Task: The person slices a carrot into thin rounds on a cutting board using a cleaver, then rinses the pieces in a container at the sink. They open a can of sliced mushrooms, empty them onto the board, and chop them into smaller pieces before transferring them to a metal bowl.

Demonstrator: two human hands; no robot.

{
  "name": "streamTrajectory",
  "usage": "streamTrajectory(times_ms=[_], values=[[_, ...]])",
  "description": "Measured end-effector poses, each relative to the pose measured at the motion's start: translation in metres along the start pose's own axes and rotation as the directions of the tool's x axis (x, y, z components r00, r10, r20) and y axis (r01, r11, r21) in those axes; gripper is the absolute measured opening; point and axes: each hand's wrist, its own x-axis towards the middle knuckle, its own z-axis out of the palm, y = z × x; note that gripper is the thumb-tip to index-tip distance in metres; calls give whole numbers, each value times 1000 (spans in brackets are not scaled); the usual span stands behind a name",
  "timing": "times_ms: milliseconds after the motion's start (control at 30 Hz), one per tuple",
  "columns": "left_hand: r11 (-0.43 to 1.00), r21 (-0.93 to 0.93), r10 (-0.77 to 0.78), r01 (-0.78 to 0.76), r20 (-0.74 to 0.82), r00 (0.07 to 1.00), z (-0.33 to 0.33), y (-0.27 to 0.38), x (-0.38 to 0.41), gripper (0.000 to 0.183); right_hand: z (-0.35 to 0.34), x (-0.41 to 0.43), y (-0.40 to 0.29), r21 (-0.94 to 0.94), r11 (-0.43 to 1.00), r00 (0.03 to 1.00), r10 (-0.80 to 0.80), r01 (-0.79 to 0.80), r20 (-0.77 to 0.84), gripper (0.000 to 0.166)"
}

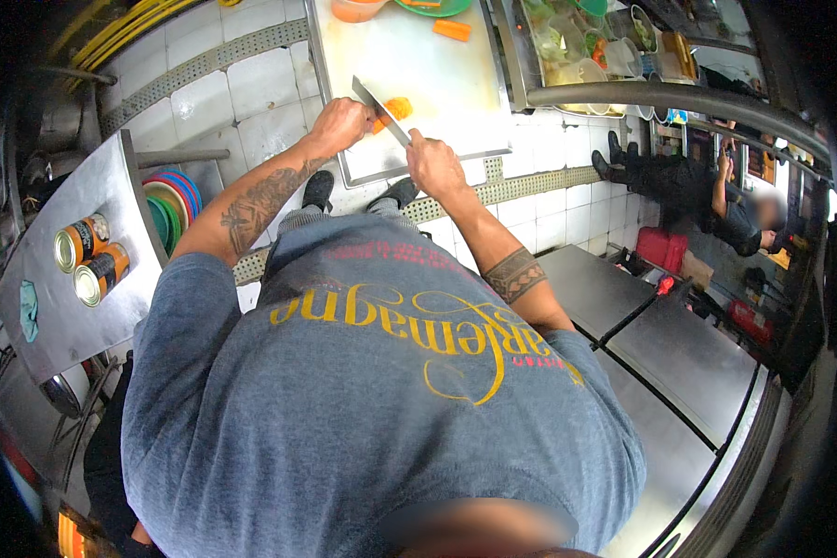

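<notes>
On a white cutting board (446,84), my right hand (436,164) grips the handle of a kitchen knife (383,111). The blade lies across an orange vegetable, likely carrot, with cut orange pieces (398,107) beside it. My left hand (345,124) is closed on the vegetable's near end, left of the blade. Farther up the board rests a larger orange piece (452,30). A green plate (436,5) and a plastic container with orange contents (357,8) stand at the board's far edge, partly cut off by the picture.
Several plastic tubs of vegetables (593,49) stand right of the board behind a metal rail (669,94). Two food cans (101,273) and a teal cloth (28,311) lie on a steel table (77,328) at left, near stacked colored plates (174,202). Another person (697,185) is at right.
</notes>
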Motion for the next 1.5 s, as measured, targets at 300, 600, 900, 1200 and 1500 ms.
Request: streamTrajectory(times_ms=[300, 600, 900, 1200, 1500], values=[[998, 17, -61, 62, -61, 996, 0, 8, -8, 16, -8, -3, -5, -22, 1000, 999, -9, 10, 47, 12], [998, -42, 40, -50, -209, 977, 18, -7, -15, 13, 3, -7, 0, -24, 1000, 999, -7, 8, 39, 21], [996, -18, 74, -83, -300, 951, 24, -7, -22, 9, 0, -16, -3, -8, 1000, 999, -13, 14, 45, 21], [977, -211, -124, 16, -508, 852, 12, 3, -22, 18, -56, -19, -9, 9, 1000, 995, 30, -30, -90, 23], [993, -80, -74, 85, 133, 988, -46, 62, 55, 36, -69, -26, -13, -20, 998, 990, -67, 65, -124, 40]])
